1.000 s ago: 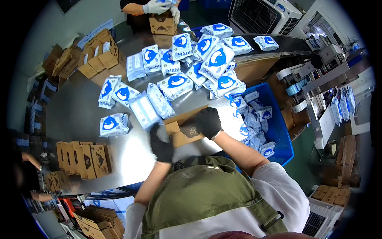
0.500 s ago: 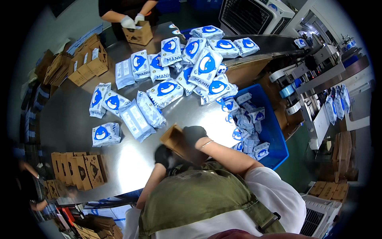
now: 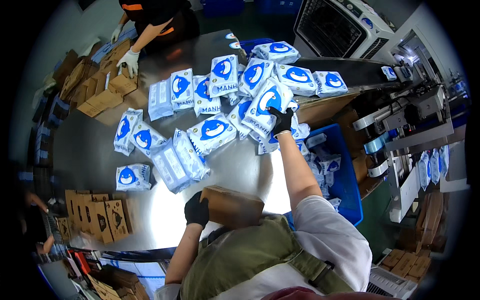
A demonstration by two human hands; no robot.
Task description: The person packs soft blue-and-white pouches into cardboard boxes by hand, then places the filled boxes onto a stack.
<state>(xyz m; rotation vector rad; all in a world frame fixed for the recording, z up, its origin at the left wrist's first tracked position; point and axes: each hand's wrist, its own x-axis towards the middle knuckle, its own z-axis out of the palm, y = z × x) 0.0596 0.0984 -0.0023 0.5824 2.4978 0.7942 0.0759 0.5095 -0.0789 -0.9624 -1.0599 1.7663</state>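
My left hand, in a black glove, grips the left end of a brown cardboard box held close in front of my apron. Its lower side is blurred. My right arm stretches out to the pile, where my black-gloved right hand grasps the lower right edge of a white soft pack with a blue whale print. The thumb lies on the pack's face; the other fingers are partly hidden. That pack rests on top of other soft packs. Nearer the box lies a pack with its plain back up.
Folded boxes stand at the table's left. A co-worker's white-gloved hand touches open boxes at the far left. On the right are a blue bin of packs, a conveyor and machinery.
My right hand has left the box and moved up and right to the pile. The box now shows its broad side in my left hand. The co-worker's hands moved left from one box to others.
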